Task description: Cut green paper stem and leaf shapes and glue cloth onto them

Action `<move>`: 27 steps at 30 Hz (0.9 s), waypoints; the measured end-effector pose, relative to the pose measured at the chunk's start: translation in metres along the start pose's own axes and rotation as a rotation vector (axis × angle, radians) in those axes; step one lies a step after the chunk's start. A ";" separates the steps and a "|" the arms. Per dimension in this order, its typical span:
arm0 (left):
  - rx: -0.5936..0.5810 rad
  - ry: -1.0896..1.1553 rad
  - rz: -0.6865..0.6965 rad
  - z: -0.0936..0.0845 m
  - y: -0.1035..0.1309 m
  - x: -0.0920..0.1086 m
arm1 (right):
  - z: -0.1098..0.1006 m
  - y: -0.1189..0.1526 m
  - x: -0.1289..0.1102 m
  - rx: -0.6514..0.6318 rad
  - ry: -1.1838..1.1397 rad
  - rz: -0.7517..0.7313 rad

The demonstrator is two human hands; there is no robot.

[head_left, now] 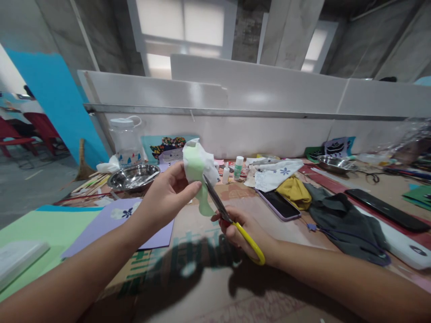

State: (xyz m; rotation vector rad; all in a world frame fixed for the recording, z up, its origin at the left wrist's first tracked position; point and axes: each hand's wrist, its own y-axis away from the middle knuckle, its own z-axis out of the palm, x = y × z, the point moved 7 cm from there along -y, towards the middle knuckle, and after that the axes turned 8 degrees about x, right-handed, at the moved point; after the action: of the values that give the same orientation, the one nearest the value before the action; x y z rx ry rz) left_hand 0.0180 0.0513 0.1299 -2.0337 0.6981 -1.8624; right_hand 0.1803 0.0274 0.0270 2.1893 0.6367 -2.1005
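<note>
My left hand (171, 193) pinches a piece of white and light green paper or cloth (198, 163), raised above the table. A narrow green strip of it hangs down below my thumb. In my right hand (247, 233) is a pair of scissors (247, 237) with yellow handles, its blades pointing up and left. The blade tips meet the edge of the piece beside my left thumb; whether they are parted cannot be made out. Beneath my left forearm lies a purple sheet (158, 229) bearing a dark flower print on a white patch (126, 211).
A metal bowl (117, 181) and clear jug (124, 139) stand back left. Small bottles (238, 168) are behind the scissors. To the right lie a phone (281, 206), yellow cloth (294, 192), dark grey cloth (340, 224) and another metal bowl (335, 165). A white box (20, 260) sits front left.
</note>
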 end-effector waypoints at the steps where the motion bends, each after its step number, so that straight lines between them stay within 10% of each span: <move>1: -0.001 0.001 0.000 0.001 0.000 0.000 | 0.000 0.000 0.000 -0.005 0.002 0.000; 27: -0.016 0.005 -0.011 0.006 0.003 0.000 | 0.001 -0.001 0.005 0.002 -0.051 0.030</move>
State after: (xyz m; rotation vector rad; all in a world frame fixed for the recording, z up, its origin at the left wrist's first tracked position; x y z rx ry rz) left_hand 0.0230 0.0484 0.1274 -2.0475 0.7072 -1.8739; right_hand 0.1790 0.0291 0.0220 2.1247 0.5944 -2.1353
